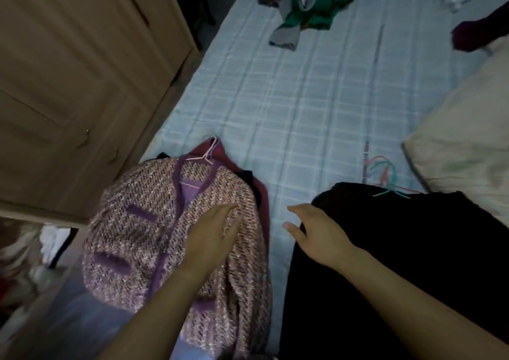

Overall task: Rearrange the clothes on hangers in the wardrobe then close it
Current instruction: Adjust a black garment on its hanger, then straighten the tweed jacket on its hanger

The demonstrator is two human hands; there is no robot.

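A pink and purple tweed jacket point(137, 238) on a pink hanger point(205, 154) lies on the bed's near left corner, on top of a maroon garment point(263, 202). My left hand point(213, 235) rests flat on the jacket with straight fingers. To the right lies a pile of black clothes point(413, 249) with teal and red hangers point(388, 179) at its top. My right hand point(316, 233) lies on the left edge of the black pile, fingers relaxed and holding nothing. The beige wardrobe door point(68, 84) stands at the left.
The bed has a light blue checked sheet point(303, 106). A heap of green and grey clothes point(308, 4) lies at its far end, a dark maroon item point(473, 34) at far right. A cream pillow point(468, 139) sits at right. Clutter lies on the floor point(27, 263) at lower left.
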